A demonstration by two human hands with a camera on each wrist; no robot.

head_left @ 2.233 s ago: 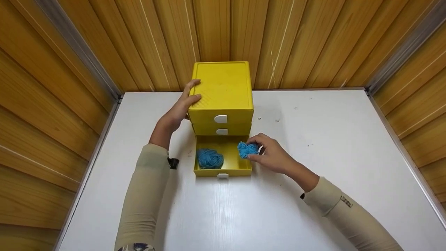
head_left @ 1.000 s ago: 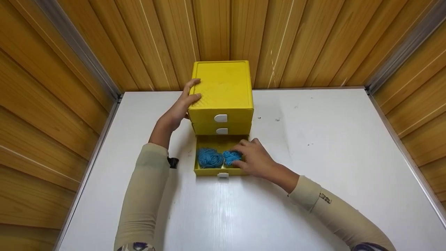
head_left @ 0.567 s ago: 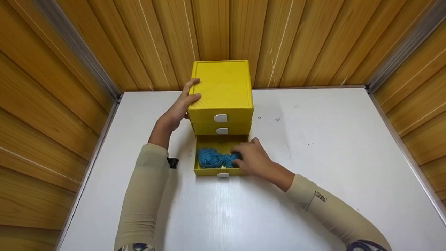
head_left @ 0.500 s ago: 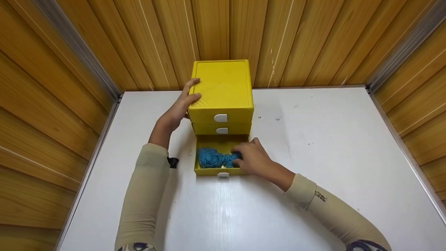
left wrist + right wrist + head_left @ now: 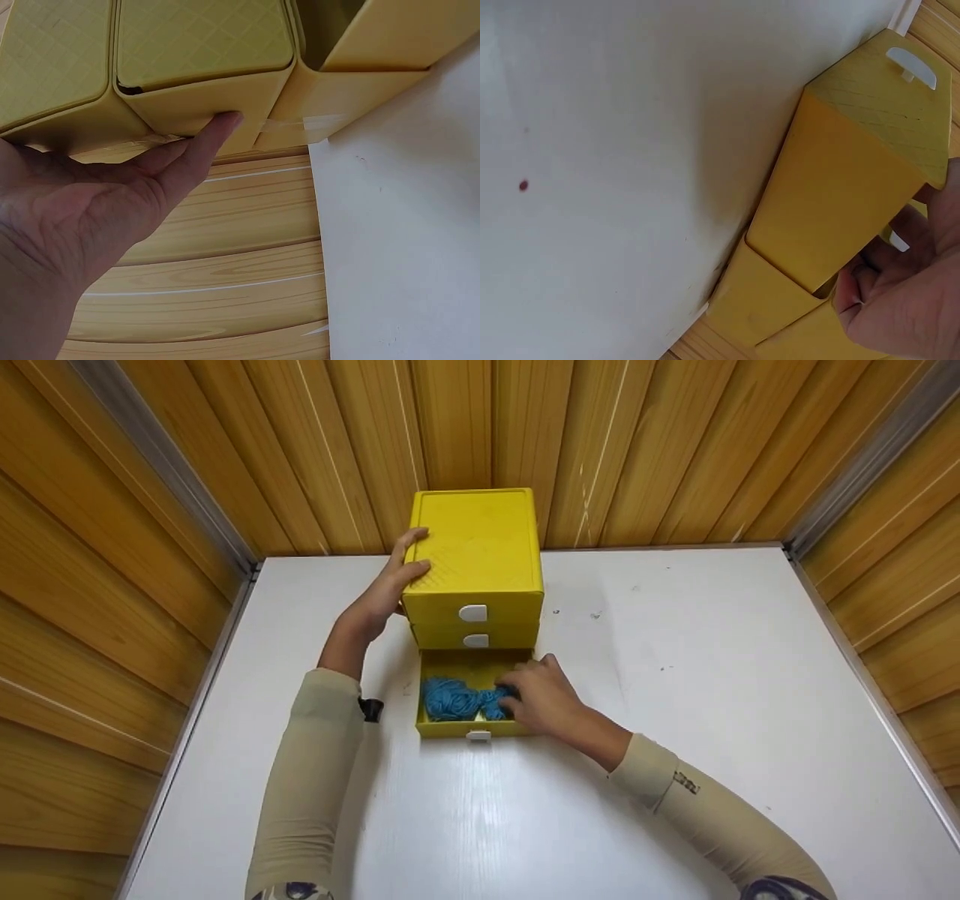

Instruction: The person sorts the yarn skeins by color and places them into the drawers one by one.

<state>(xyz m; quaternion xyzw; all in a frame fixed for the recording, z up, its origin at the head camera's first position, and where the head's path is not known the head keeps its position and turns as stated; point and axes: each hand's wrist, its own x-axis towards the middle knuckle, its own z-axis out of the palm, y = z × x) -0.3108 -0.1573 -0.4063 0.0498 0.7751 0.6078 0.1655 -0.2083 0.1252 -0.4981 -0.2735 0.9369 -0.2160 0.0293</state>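
Note:
A yellow drawer unit [image 5: 480,540] stands on the white table, its bottom drawer [image 5: 442,730] pulled out toward me. Inside that drawer, at the left, lies a large ball of blue yarn [image 5: 450,699]. A smaller bundle of blue yarn [image 5: 491,703] sits against its right side. My right hand [image 5: 551,697] reaches over the drawer's right wall and holds the small bundle with curled fingers, which partly cover it. At the unit's left side my left hand [image 5: 384,589] steadies it, two fingertips on the top edge; in the left wrist view its fingers [image 5: 217,131] press the side.
White tabs [image 5: 473,613] mark the two closed upper drawers. The white table [image 5: 675,622] surrounds the unit, with wood-patterned panels [image 5: 480,427] behind it and at both sides. The right wrist view shows the pulled-out drawer's outer wall [image 5: 832,187].
My right hand has carried the small yarn bundle left and down into the drawer, beside the large ball. During the last half second it has hardly moved. The left hand has stayed in place.

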